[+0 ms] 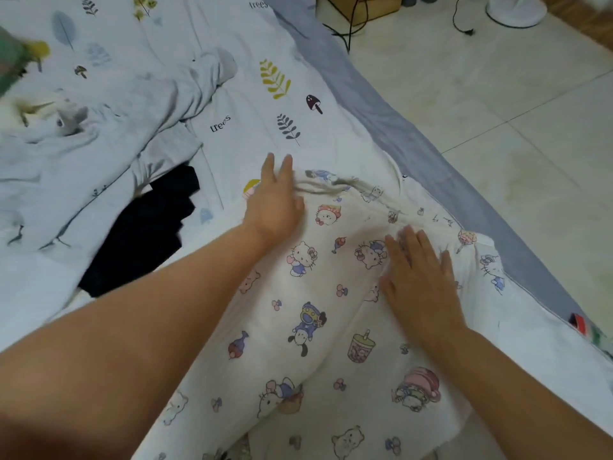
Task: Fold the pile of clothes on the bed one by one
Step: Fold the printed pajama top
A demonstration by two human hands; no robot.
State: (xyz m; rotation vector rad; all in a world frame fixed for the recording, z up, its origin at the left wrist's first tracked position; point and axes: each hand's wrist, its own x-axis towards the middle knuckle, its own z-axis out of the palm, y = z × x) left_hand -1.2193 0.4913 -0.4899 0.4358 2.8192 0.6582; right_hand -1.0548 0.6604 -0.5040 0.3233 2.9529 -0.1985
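Note:
A white garment with a cartoon-character print [318, 313] lies spread on the bed in front of me. My left hand [273, 200] lies flat on its upper left part near the gathered waistband, fingers straight. My right hand [421, 277] presses flat on its right side, fingers spread. A dark navy garment [149, 234] lies crumpled to the left. Further left, a pale blue-grey garment [99, 127] is heaped on the bed.
The bed has a white sheet with leaf and mushroom prints [282, 104] and a grey-blue edge [414, 141] running diagonally at the right. Beyond it is a tiled floor [497, 94] with black cables, a box and a fan base at the top.

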